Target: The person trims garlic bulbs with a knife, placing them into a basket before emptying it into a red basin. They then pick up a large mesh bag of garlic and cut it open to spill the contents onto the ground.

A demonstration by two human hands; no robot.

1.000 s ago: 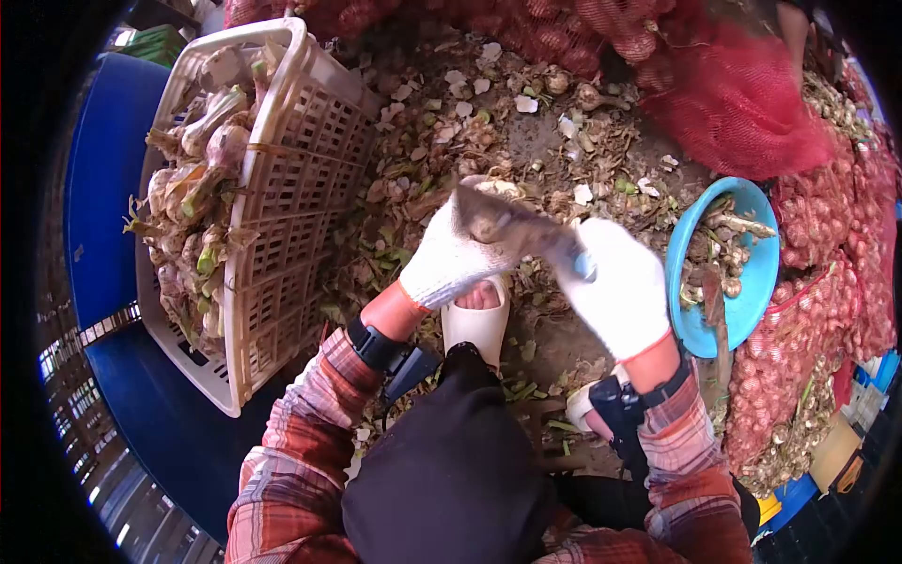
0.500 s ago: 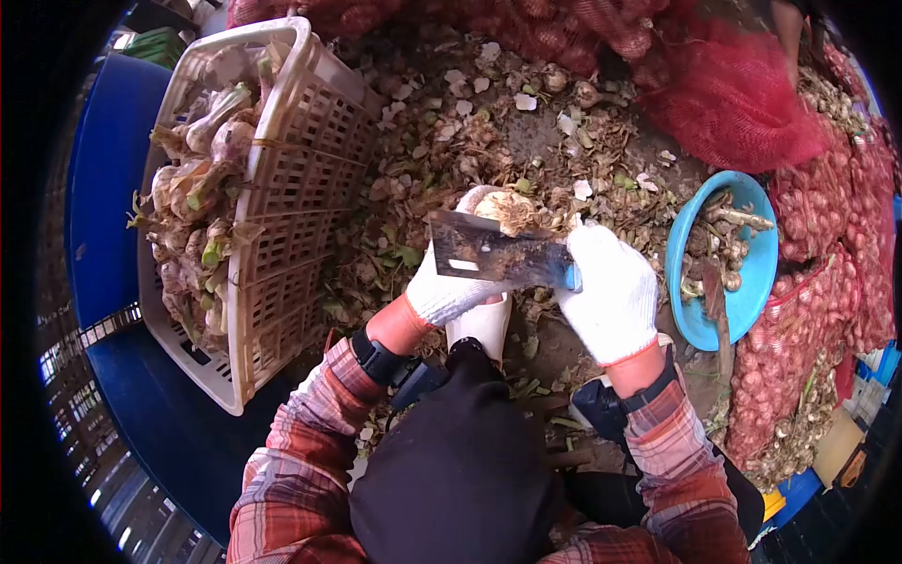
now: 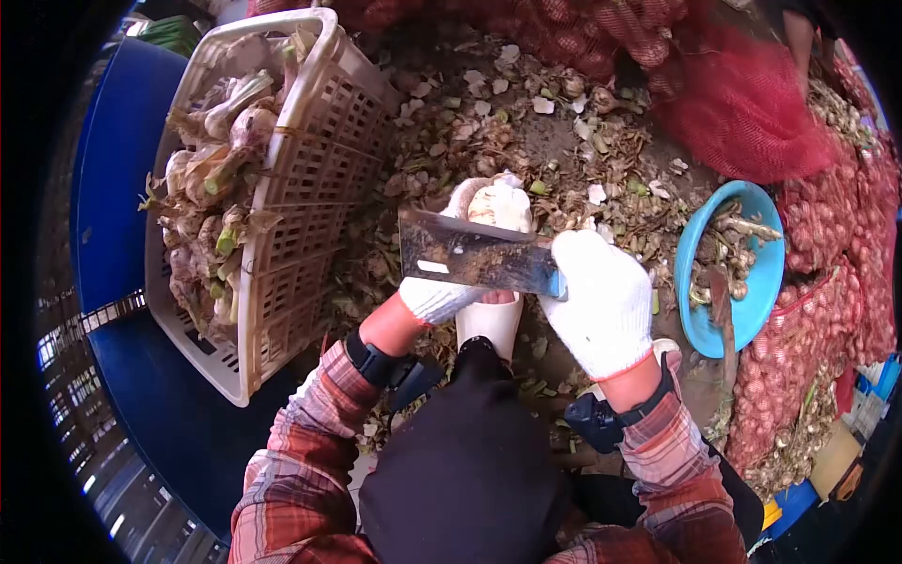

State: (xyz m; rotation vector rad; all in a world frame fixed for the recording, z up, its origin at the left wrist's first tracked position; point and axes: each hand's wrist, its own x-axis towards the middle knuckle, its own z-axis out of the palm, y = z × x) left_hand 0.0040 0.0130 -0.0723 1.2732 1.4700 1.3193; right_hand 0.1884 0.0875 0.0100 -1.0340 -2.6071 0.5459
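My right hand, in a white knit glove, grips a cleaver by its handle end. The wide blade, stained with brown bits, points left and lies across in front of my left hand, also gloved. Behind the blade's upper edge a garlic bulb shows, pale and white on top, held in my left hand. The blade covers most of the left fingers and the lower part of the bulb. Garlic skins and trimmings cover the floor beyond the hands.
On the left a white plastic crate stands tilted, full of garlic with stems. At right is a blue basin with garlic and a wooden-handled tool. Red mesh sacks line the right side. Another person's arm shows at upper right.
The cleaver has shifted left and nearer to me relative to the bulb. The bulb's top looks whiter and smoother, where ragged brown skin showed before. The view has shifted slightly.
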